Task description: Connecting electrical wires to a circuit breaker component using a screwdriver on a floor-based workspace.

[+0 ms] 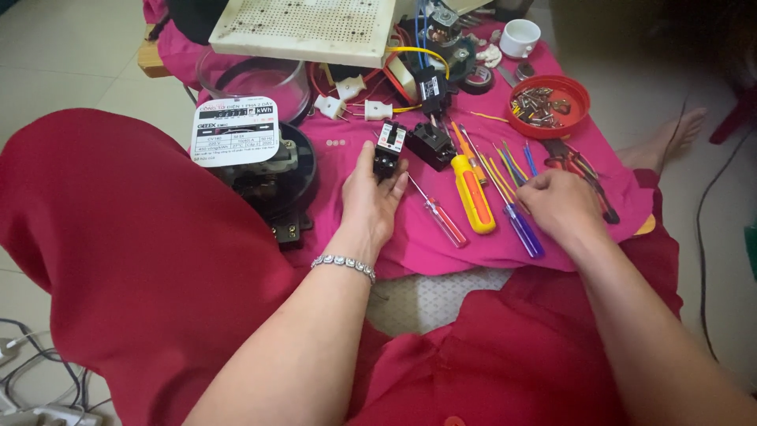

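Observation:
My left hand (371, 197) rests on the pink cloth (410, 237) and grips a small black circuit breaker (388, 147) with a white label, held upright at the fingertips. My right hand (561, 207) lies knuckles up, fingers curled, over the handle end of a purple-handled screwdriver (522, 229); whether it grips it is unclear. Between the hands lie a yellow and orange screwdriver (472, 193) and a thin red-handled screwdriver (441, 219). A second black breaker (430, 143) sits just beyond the one I hold.
A black electric meter (264, 162) with a white faceplate sits left of my hand, beside a clear round cover (256, 79). A red bowl (550, 105) of metal parts, red pliers (579, 166), a white cup (520, 37), a perforated board (303, 28) and loose wires lie further back.

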